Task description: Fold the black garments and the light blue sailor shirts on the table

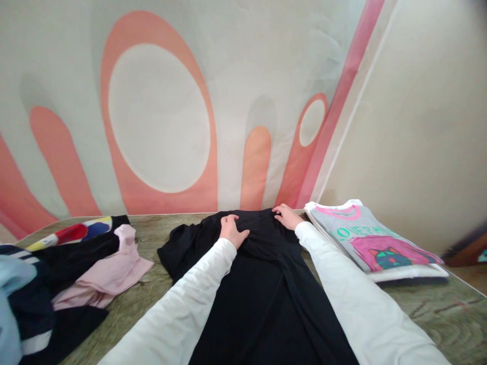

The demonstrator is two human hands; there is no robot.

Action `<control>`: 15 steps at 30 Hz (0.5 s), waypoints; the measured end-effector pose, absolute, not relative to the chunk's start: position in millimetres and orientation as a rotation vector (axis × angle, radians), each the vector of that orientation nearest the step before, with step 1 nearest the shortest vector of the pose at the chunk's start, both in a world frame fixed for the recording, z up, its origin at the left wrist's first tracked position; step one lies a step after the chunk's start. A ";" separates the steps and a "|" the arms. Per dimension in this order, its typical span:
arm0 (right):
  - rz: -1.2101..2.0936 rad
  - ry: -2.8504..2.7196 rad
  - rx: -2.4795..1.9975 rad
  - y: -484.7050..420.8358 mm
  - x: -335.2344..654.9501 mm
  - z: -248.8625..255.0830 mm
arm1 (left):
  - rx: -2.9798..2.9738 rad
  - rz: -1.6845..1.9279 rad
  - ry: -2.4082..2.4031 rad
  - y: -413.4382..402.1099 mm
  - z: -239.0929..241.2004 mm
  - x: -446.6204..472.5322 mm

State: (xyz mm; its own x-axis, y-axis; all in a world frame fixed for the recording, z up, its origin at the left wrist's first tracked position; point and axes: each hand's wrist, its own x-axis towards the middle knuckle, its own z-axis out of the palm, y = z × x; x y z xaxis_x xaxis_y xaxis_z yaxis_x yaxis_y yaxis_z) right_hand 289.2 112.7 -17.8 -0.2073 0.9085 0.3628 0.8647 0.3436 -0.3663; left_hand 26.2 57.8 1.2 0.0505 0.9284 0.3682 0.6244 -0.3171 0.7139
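A black short-sleeved shirt point(251, 299) lies spread in front of me, its upper edge near the wall and one sleeve bunched at the left. My left hand point(231, 231) rests on its upper part, thumb held apart from the curled fingers. At the upper right edge of the shirt, my right hand point(288, 217) has its fingertips closed on the cloth. Folds run down the fabric below both hands. White sleeves cover my forearms.
To the right is a stack of folded shirts point(353, 228), a grey one with a pink cat print on top. Loose clothes lie at the left, including a pink garment point(108, 274) and a dark blue one point(28, 299). A patterned wall point(232, 101) stands behind the wood-look table point(449, 317).
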 end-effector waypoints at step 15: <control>0.472 -1.790 -1.228 108.1 263.1 7.5 | 1.712 0.486 1.319 58.8 58.0 6.6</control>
State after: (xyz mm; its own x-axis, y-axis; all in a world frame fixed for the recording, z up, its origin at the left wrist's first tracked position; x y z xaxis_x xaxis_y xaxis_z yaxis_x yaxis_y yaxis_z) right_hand 263.1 108.1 7.5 -0.1145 0.8842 0.4528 0.5463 0.4367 -0.7147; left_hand 6.6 58.8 58.0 0.3552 0.9122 -0.2045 0.5616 -0.0333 0.8268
